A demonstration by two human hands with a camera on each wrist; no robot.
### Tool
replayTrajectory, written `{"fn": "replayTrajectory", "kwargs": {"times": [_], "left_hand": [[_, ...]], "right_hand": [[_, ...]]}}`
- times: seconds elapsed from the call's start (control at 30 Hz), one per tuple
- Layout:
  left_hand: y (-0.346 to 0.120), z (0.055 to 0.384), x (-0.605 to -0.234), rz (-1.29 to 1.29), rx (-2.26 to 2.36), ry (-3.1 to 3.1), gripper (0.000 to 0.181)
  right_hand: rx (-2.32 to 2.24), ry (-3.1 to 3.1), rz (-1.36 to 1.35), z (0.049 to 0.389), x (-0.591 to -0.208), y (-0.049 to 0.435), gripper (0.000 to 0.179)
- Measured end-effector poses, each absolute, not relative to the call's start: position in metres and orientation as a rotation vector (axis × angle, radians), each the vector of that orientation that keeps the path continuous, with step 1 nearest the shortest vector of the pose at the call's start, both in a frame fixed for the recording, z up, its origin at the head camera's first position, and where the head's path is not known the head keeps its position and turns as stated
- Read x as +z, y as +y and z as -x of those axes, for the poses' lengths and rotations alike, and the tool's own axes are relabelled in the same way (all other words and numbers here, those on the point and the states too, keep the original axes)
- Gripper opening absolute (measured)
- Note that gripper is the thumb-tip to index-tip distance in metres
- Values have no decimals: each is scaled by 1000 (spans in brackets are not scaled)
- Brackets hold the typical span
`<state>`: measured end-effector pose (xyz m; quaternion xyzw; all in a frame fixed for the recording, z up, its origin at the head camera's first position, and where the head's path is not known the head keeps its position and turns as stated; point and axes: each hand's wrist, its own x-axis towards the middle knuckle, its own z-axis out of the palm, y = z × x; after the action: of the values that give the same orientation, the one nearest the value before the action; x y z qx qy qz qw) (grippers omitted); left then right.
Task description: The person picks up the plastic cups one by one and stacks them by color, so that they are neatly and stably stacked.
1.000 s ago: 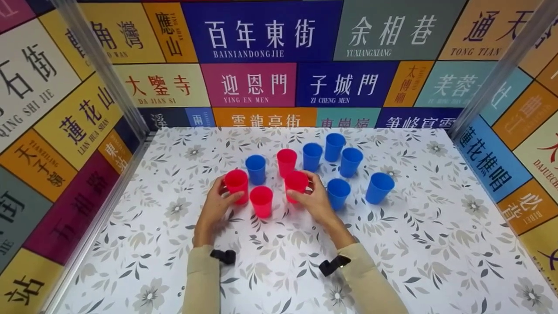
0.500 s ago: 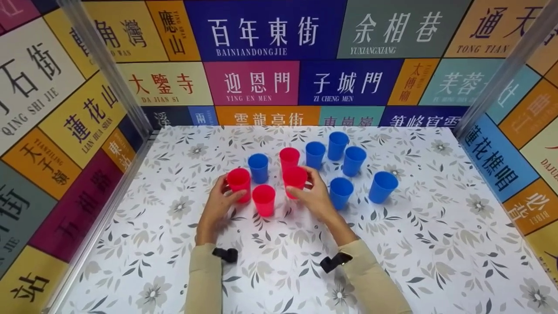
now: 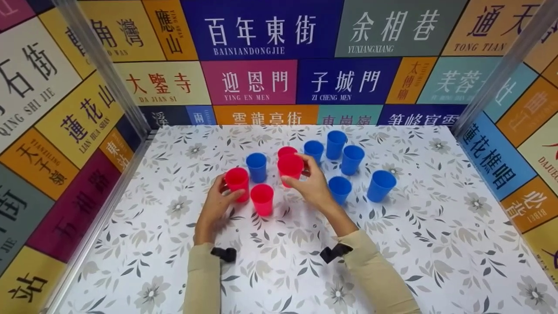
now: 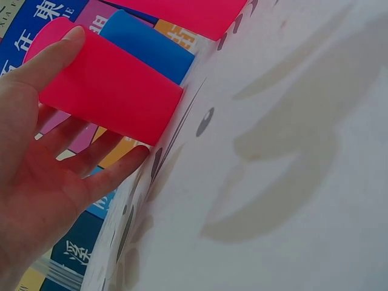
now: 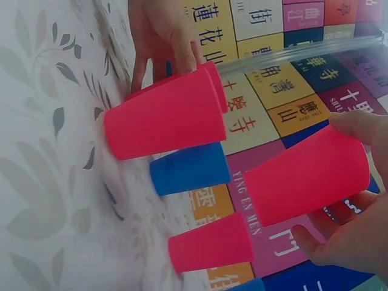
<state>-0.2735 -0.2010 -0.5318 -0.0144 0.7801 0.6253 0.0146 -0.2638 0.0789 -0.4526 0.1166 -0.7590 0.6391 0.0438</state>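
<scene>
Left wrist view shows what the head view hides: the left hand's (image 4: 42, 182) fingers reach along the far side of the leftmost red cup (image 4: 112, 82), gripping it opposite the thumb. Rightward, the front red cup (image 3: 262, 200) stands between the hands. Farther right, the right hand (image 3: 313, 186) grips the lifted red cup (image 3: 289, 167) between thumb and fingers; it overlaps the rear red cup (image 5: 212, 242) from the head, yet the right wrist view shows them apart, the lifted one clear of the tabletop (image 5: 36, 145).
</scene>
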Motion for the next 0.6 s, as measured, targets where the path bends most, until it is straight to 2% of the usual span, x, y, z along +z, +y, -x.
{"fn": "replayTrajectory", "kwargs": {"times": [0.4, 0.6], "left_hand": [[-200, 275, -531, 86, 1962, 2394, 77], [-202, 274, -534, 25, 1954, 2449, 77]], "right_hand": [[2031, -2279, -477, 262, -415, 57, 67], [2032, -2260, -568, 263, -400, 39, 66]]}}
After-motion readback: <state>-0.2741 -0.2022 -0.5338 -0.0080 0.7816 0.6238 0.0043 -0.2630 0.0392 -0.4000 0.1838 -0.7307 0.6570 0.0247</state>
